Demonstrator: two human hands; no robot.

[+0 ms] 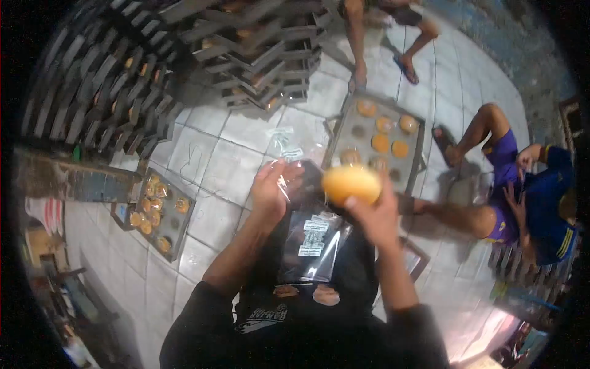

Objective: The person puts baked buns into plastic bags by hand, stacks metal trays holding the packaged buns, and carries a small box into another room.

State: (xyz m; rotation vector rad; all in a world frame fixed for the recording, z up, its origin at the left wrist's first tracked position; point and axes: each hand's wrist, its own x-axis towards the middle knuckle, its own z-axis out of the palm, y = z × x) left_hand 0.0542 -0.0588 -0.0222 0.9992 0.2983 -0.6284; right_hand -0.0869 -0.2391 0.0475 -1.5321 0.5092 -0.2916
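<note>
White floor tiles (212,203), viewed from above through the head camera I operate remotely, form the ground of the scene; places are given relative to the large tray (344,132), which lies on the tiles ahead of the wearer and bears round golden buns in loose rows. Left of the large tray and nearer the wearer, a smaller tray (175,230) holds further buns, clustered mostly along its left side. Beyond it, to the left of the large tray, dark slatted racks (258,67) carry more of the same baked goods.

At the near side of the large tray I see both hands raised. The right hand (376,212) is clamped on a yellow bun (351,184), blurred, which overlaps the tray's near edge in my view. The left hand (270,187), just left of the tray, has its fingers closed on a clear bag (284,140) with pale printing; the bun and the bag are apart. Nearer the wearer than the tray, clear packaging (315,237) with a printed label lies over the dark clothing; I cannot tell whether it is one piece or several.

Right of the large tray sits a person in a blue top (547,212) and purple shorts, one leg stretched toward the tray. Past its far edge appear another person's legs (420,44) and sandals.
</note>
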